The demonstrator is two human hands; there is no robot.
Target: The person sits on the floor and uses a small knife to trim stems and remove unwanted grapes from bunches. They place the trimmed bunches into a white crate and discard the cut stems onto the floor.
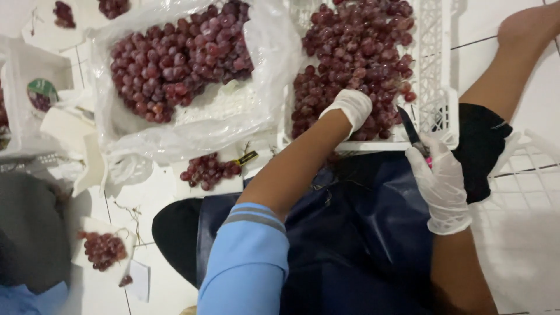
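Gloved hands at a crate of red grapes, seen from over the person's own head.

From the head camera: the left hand (350, 108), in a white glove, is pushed down into the red grapes (361, 58) heaped in the white slatted crate (434, 70); its fingers are buried among the fruit, so I cannot tell how they are set. The right hand (440, 184), also gloved, is closed around a small dark-bladed tool (411, 131), blade tipped toward the crate's near wall, handy for the bunches, I'd judge. The crate sits just beyond a dark blue apron (350, 233), within easy reach. To the left, a clear plastic bag (268, 64) lies open around more grapes. A small bunch (207, 170) rests on a white tray (227, 186) nearby. At far left a white carton (23, 105) bears a round green label (42, 93).
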